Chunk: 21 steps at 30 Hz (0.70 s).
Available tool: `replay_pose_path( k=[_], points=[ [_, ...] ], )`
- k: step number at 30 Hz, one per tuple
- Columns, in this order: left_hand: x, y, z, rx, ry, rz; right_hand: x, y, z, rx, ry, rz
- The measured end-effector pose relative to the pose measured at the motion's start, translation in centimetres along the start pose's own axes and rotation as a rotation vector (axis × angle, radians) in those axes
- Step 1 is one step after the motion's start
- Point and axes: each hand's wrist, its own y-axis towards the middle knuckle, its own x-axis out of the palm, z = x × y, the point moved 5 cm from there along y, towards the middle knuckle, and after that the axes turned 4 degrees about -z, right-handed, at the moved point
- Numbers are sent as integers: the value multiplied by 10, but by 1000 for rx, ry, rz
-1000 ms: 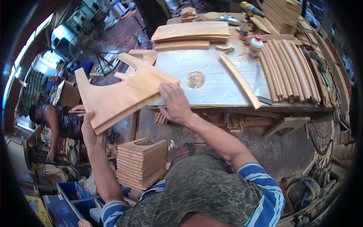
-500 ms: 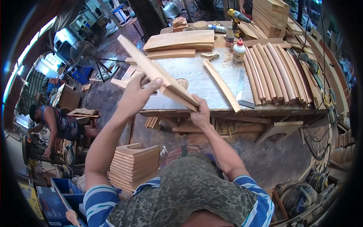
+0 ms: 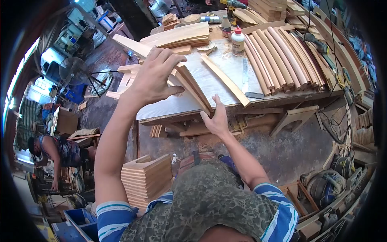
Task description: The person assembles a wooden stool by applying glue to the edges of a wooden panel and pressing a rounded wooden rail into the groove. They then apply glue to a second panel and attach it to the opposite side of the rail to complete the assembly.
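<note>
Long pale wooden boards (image 3: pixel 189 84), set face to face, slant across the near left part of the worktable, their lower ends at its front edge. My left hand (image 3: pixel 153 78) is over their upper part, thumb and fingers spread apart; whether the palm touches the wood is hidden. Beside the lower ends is my right hand (image 3: pixel 217 121), open, its fingers pointing up and its thumb close to the wood. A slim curved strip (image 3: pixel 225 80) lies on the table to the right, next to a metal square (image 3: pixel 245 78).
On the worktable (image 3: pixel 161 111) are stacked boards (image 3: pixel 177 35), a glue bottle (image 3: pixel 238 42), a row of rounded curved pieces (image 3: pixel 278 60) and a drill (image 3: pixel 234 5). Stacked cut blocks (image 3: pixel 147 177) stand below at left. Another person (image 3: pixel 62 151) is at far left, beyond a fan (image 3: pixel 74 70).
My left hand has opened from its grip and risen over the boards. My right hand has loosened its fingers at the lower end. The boards sit lower, and the view has shifted.
</note>
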Motion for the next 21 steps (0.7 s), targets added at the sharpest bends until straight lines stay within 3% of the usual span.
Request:
replay_pose_path(
  k=[5,9,13,15,16,21],
  points=[
    [10,11,-2,44,4,33,-50,49,-96,-301,235,176],
    [13,17,-5,81,-24,58,-51,79,-126,-280,449,187],
    [13,10,-7,64,-37,54,2,21,-22,280,170,-192],
    [14,7,-10,41,-30,58,9,-53,55,234,58,-142],
    [14,6,-11,51,-48,62,3,-92,83,547,46,-401],
    [10,1,-16,81,-72,72,-85,-249,147,899,-292,-348]
  ],
)
